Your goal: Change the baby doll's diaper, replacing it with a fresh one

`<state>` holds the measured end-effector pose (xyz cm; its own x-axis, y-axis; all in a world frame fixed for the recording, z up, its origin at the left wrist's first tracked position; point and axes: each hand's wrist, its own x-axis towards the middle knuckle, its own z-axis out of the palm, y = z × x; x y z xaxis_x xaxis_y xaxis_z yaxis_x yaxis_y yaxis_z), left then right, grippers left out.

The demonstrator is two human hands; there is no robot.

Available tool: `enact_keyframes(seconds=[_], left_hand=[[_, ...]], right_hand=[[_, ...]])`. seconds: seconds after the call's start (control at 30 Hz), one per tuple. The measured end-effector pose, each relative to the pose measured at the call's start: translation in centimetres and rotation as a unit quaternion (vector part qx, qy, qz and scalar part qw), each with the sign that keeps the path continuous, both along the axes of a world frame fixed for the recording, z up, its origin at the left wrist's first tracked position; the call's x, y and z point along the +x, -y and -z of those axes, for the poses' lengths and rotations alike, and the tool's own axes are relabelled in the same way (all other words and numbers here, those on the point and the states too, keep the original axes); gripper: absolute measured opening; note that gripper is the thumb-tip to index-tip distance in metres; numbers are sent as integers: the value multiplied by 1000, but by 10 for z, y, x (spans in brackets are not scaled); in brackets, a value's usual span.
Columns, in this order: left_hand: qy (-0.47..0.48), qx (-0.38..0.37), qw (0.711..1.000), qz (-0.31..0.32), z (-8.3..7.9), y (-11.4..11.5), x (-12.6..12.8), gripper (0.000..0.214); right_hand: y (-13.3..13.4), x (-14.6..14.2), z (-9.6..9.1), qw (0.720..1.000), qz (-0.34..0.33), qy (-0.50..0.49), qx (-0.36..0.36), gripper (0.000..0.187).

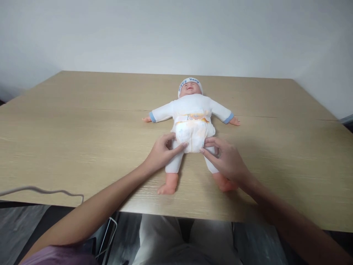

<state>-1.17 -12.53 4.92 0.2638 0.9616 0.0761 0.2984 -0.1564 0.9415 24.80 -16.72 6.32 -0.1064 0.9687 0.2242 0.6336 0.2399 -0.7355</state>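
A baby doll (193,105) in a white suit and cap lies on its back on the wooden table (82,121), head away from me, arms spread. A white diaper (192,134) with a yellow band covers its hips. My left hand (162,152) rests on the doll's left-side thigh, fingers curled, pinching the diaper's lower edge. My right hand (224,160) lies over the other thigh, its fingers pressed to the diaper's lower right edge. The doll's bare feet point toward me.
A grey cable (41,191) runs along the table's near left edge and drops off. A white wall stands behind the table. My legs in light trousers (179,239) show below the near edge.
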Motion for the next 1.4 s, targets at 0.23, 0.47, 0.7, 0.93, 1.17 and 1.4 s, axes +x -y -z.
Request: enact_keyframes(seconds=[0.23,0.47,0.7,0.93,1.17,1.4], left_hand=[[174,-147,973,42,-4,-5,-2,43],[194,-151,969,28,-1,-5,-4,40],[168,-106,980,29,7,-7,-4,40],[159,-105,981,44,11,-11,-7,42],[214,-139,966,36,15,-12,-3,47],[222,-153,963,27,8,-14,-5,42]], right_hand=[[2,-14,3,999,23,-23,6,14],[2,-17,3,998,49,-39,2,17],[0,-15,3,993,69,-97,-27,25],[0,-11,4,998,55,-7,22,18],[-2,-15,7,994,-12,78,78,26],[-3,-13,11,998,21,12,58,21]])
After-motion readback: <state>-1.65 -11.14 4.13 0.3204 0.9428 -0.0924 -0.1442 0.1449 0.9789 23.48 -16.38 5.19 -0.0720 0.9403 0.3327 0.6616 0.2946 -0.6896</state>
